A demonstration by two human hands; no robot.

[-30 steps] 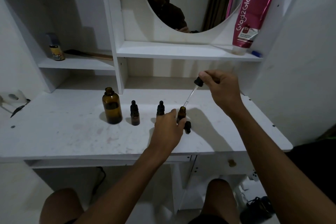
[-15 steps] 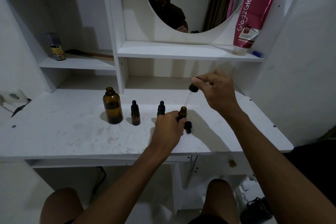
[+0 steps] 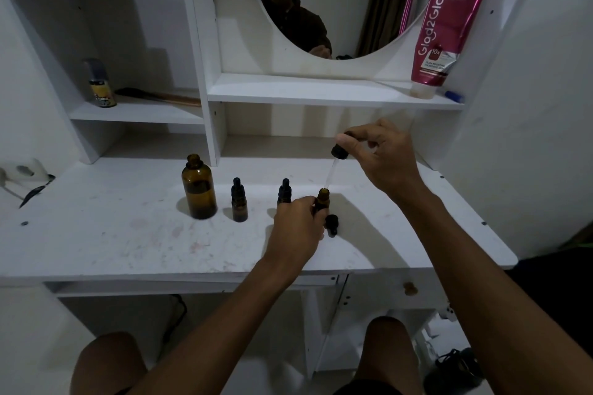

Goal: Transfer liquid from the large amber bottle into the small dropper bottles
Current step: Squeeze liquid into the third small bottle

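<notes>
1. The left hand [image 3: 296, 228] grips the open dropper bottle [image 3: 322, 200] on the table [image 3: 96, 244], steadying it.
2. The right hand [image 3: 382, 159] pinches the pipette [image 3: 333, 167], tip at its mouth.
3. The large amber bottle [image 3: 199, 191] stands uncapped, left.

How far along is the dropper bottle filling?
Looks done: two small bottles stand capped, contents unreadable. In hand: left hand steadies the open third bottle; right hand holds the dropper, tip at its mouth. Left: cap it with the loose cap; the large amber bottle is uncapped.
</notes>
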